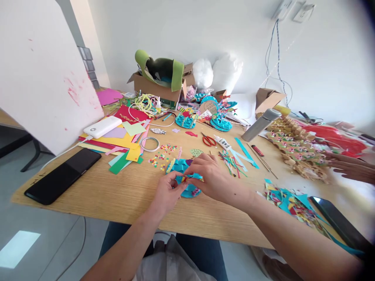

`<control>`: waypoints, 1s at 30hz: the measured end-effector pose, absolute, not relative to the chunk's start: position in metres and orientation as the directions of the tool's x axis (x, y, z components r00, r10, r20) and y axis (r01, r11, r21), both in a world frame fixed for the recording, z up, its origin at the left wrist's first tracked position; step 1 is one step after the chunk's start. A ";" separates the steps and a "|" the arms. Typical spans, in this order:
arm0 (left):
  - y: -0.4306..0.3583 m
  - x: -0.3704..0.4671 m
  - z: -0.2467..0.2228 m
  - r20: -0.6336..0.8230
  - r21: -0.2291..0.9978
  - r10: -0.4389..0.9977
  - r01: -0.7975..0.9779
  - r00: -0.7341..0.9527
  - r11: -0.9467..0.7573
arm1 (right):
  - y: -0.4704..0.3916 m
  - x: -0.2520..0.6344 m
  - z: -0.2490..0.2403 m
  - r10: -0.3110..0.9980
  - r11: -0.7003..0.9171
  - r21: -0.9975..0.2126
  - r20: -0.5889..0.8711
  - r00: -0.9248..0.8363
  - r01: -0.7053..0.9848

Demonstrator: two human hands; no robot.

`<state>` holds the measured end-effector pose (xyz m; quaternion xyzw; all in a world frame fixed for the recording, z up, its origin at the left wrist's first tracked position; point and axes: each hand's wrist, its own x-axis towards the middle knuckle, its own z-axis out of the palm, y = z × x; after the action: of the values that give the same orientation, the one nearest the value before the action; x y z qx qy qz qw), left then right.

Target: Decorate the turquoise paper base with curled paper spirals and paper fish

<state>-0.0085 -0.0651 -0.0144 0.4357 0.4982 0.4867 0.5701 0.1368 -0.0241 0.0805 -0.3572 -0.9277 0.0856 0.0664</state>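
My left hand (169, 190) and my right hand (208, 174) meet over a round blue paper craft (191, 192) near the table's front edge. Both are closed, fingertips pinching a small red and yellow piece (184, 179) that they largely cover. Curled blue paper and a few purple and yellow bits show on the craft; my fingers hide its middle. Just behind it lies a green spotted paper fish (197, 152). Colourful paper dots (164, 154) are scattered to its left. Thin paper strips (233, 163) lie right of my right hand.
Red-handled scissors (209, 140) and a white glue bottle (222, 143) lie behind my hands. Left are coloured paper sheets (131, 130), a power bank (102, 127) and a black phone (63, 175). A steel flask (260, 125) and paper scraps (293, 201) are right, beside another person's hand (351, 166).
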 end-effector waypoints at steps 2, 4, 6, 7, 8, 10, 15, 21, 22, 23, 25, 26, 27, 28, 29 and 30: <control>-0.065 -0.008 -0.014 -0.151 0.980 0.988 -0.123 0.029 0.153 | -0.023 0.136 0.079 0.662 0.741 -0.198 0.055 -0.748 0.642; -0.065 -0.008 -0.014 -0.164 0.978 0.986 -0.127 0.031 0.167 | -0.022 0.135 0.078 0.655 0.748 -0.190 0.052 -0.754 0.636; -0.065 -0.008 -0.013 -0.175 0.975 0.984 -0.131 0.035 0.178 | -0.021 0.134 0.077 0.652 0.750 -0.177 0.038 -0.758 0.637; -0.065 -0.008 -0.013 -0.178 0.974 0.983 -0.132 0.039 0.182 | -0.021 0.133 0.077 0.650 0.752 -0.167 0.028 -0.759 0.638; -0.065 -0.008 -0.013 -0.180 0.974 0.983 -0.133 0.043 0.184 | -0.020 0.132 0.076 0.649 0.754 -0.153 0.018 -0.761 0.639; -0.065 -0.008 -0.013 -0.185 0.972 0.982 -0.136 0.048 0.190 | -0.019 0.131 0.077 0.645 0.758 -0.123 -0.003 -0.764 0.640; -0.066 -0.008 -0.014 -0.210 0.964 0.976 -0.154 0.056 0.216 | -0.019 0.126 0.080 0.642 0.761 -0.069 -0.062 -0.764 0.645; -0.065 -0.008 -0.015 -0.190 0.967 0.981 -0.166 0.047 0.195 | -0.022 0.122 0.082 0.640 0.762 -0.036 -0.110 -0.761 0.646; -0.065 -0.008 -0.016 -0.187 0.968 0.981 -0.161 0.051 0.193 | -0.022 0.122 0.081 0.635 0.766 -0.030 -0.112 -0.764 0.642; -0.065 -0.008 -0.016 -0.182 0.970 0.982 -0.153 0.056 0.188 | -0.021 0.122 0.080 0.633 0.769 -0.024 -0.114 -0.766 0.639; -0.065 -0.008 -0.016 -0.165 0.975 0.984 -0.140 0.065 0.173 | -0.021 0.123 0.079 0.631 0.770 -0.022 -0.120 -0.766 0.637; -0.065 -0.008 -0.017 -0.159 0.976 0.985 -0.136 0.069 0.168 | -0.020 0.123 0.078 0.632 0.769 -0.025 -0.122 -0.765 0.639; -0.065 -0.008 -0.017 -0.157 0.977 0.985 -0.134 0.072 0.166 | -0.020 0.123 0.078 0.634 0.767 -0.031 -0.122 -0.764 0.641; -0.065 -0.008 -0.016 -0.156 0.977 0.985 -0.134 0.073 0.165 | -0.020 0.123 0.079 0.636 0.764 -0.037 -0.122 -0.762 0.644; -0.065 -0.009 -0.016 -0.155 0.977 0.985 -0.135 0.072 0.164 | -0.019 0.123 0.080 0.639 0.761 -0.043 -0.121 -0.760 0.647; -0.064 -0.009 -0.016 -0.154 0.978 0.986 -0.134 0.070 0.163 | -0.019 0.123 0.081 0.642 0.758 -0.047 -0.119 -0.757 0.650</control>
<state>-0.0089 -0.0643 -0.0161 0.4370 0.4873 0.4773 0.5864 0.1230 -0.0193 0.0806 -0.3451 -0.9364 0.0425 -0.0479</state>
